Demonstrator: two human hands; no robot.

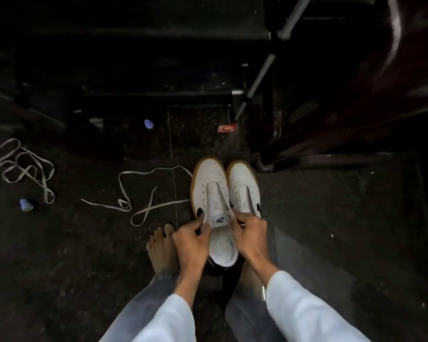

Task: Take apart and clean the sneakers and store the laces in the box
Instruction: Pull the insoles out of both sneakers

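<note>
My left grip [190,243] and my right grip [251,236] are both clamped on the held sneaker [209,186]. Each one pinches an edge of its opening, with fingers and thumb curled, on either side of the tongue [219,219]. The tongue's label sits right between my two grips. The shoe is white with a tan sole and stands on the dark floor [331,218], toe pointing away from me and heel toward my legs. Its eyelets look bare (whether the pale strips at my fingertips are flaps or lace I cannot tell).

The second sneaker [243,183] stands touching the held one on the side of my right grip, toe pointing the same way. My right grip covers its heel end.

Out to the left of my left grip, the near lace [139,191] lies loose in open curves on the floor, and two stretches of it run up to the held sneaker's side. Well apart, farther left again, the far lace [23,166] lies in a tangle of loops.

My bare foot [161,250] rests on the floor just beside my left grip. Beyond the sneakers' toes, well ahead of both grips, lies a small red wrapper [227,128].
</note>
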